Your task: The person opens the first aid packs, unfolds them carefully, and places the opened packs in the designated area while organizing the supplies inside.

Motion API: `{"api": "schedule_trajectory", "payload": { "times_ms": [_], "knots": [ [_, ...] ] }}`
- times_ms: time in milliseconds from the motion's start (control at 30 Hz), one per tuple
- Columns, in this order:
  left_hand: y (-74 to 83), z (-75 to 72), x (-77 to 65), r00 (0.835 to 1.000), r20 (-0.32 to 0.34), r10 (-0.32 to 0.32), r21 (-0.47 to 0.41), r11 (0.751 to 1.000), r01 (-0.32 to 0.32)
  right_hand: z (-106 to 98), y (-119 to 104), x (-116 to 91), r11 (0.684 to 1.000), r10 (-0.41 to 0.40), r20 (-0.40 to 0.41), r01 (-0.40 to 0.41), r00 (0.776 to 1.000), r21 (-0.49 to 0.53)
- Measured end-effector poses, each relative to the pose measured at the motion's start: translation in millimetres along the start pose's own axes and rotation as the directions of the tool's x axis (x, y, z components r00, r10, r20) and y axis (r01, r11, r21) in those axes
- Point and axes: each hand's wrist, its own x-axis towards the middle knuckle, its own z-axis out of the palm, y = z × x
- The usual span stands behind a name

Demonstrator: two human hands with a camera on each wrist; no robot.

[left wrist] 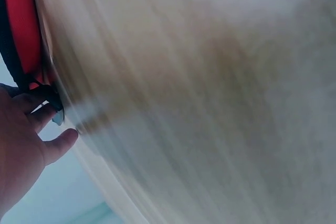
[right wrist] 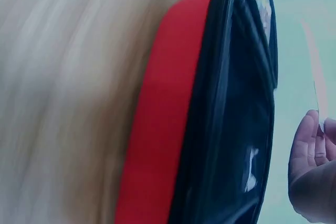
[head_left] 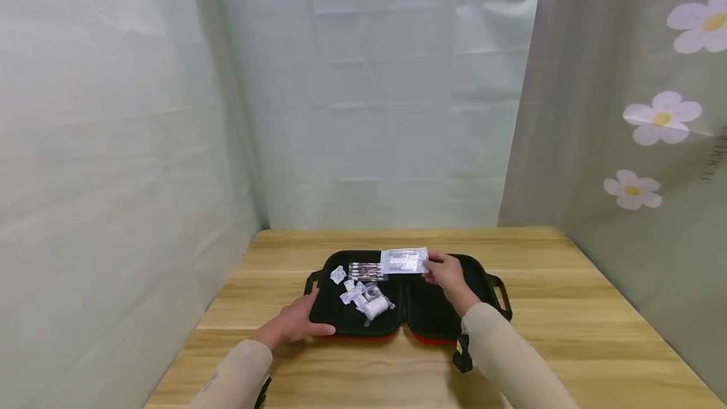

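A case [head_left: 434, 309], black inside and red outside, lies unfolded on the wooden table. My right hand [head_left: 450, 275] pinches the right end of a flat white packet [head_left: 403, 260] with a clear, shiny front, held over the case's far middle. In the right wrist view, the hand [right wrist: 315, 163] holds the packet edge-on above the case. At the case's near left corner rests my left hand [head_left: 295, 319], thumb stretched along the front edge. The left wrist view shows its fingers [left wrist: 60, 142] by the black carry handle [left wrist: 47, 95].
In the case's left half lie a strip of slim dark-reddish sticks [head_left: 363, 272], a white bandage roll [head_left: 376, 308], a small tape roll [head_left: 372, 292] and several small white packets [head_left: 337, 274]. Another handle [head_left: 502, 295] juts out on the right. Pale curtains [head_left: 386, 112] surround the table.
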Motion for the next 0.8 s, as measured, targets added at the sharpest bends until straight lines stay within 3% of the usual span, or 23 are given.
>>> {"api": "schedule_trajectory", "payload": {
  "times_ms": [200, 567, 800],
  "knots": [
    [-0.8, -2.9, 0.8, 0.999, 0.007, -0.036, 0.003, 0.999, 0.036, -33, 5, 2, 1.000, 0.002, -0.002, -0.002, 1.000, 0.030],
    [-1.0, -1.1, 1.8, 1.000, 0.015, -0.027, 0.008, 1.000, 0.027, -98, 13, 3, 0.996, 0.001, -0.036, 0.002, 0.999, 0.090],
    [-0.7, 0.1, 2.0, 1.000, 0.010, -0.004, 0.008, 1.000, 0.004, -130, 16, -5, 0.999, 0.013, -0.042, -0.011, 0.999, 0.043]
  ]
}}
